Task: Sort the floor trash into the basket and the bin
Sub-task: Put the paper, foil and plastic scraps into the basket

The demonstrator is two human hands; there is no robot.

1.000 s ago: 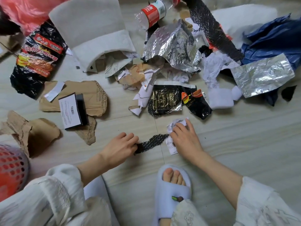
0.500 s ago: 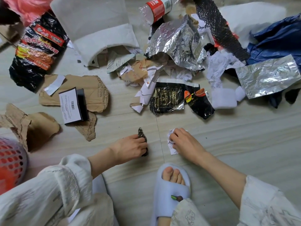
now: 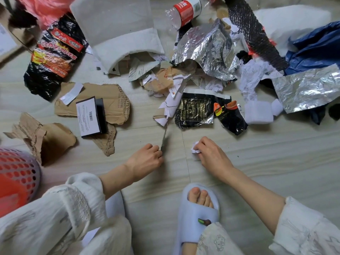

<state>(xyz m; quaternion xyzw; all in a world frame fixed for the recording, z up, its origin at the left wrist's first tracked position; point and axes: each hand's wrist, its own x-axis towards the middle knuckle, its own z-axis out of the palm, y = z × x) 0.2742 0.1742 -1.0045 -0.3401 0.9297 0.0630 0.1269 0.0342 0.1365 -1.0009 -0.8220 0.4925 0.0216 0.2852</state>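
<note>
My left hand (image 3: 145,160) is closed around a thin strip of black mesh (image 3: 163,139), which sticks up from the fingers, blurred. My right hand (image 3: 211,155) pinches a crumpled white paper scrap (image 3: 195,147) just above the floor. Trash lies scattered ahead: a black printed wrapper (image 3: 198,112), torn cardboard (image 3: 110,100), silver foil (image 3: 206,46) and a plastic bottle (image 3: 185,11). A perforated basket (image 3: 24,173) with a red liner stands at the left edge, beside my left arm.
A large black snack bag (image 3: 53,56), white padded envelope (image 3: 117,30), blue plastic bag (image 3: 316,48), foil sheet (image 3: 309,87) and white foam block (image 3: 257,113) lie further out. My slippered foot (image 3: 198,208) rests on the tiled floor between my arms.
The black mesh strip came off the floor into my left hand and now points upward. My right hand gathered the white paper scrap from flat on the floor into its fingers.
</note>
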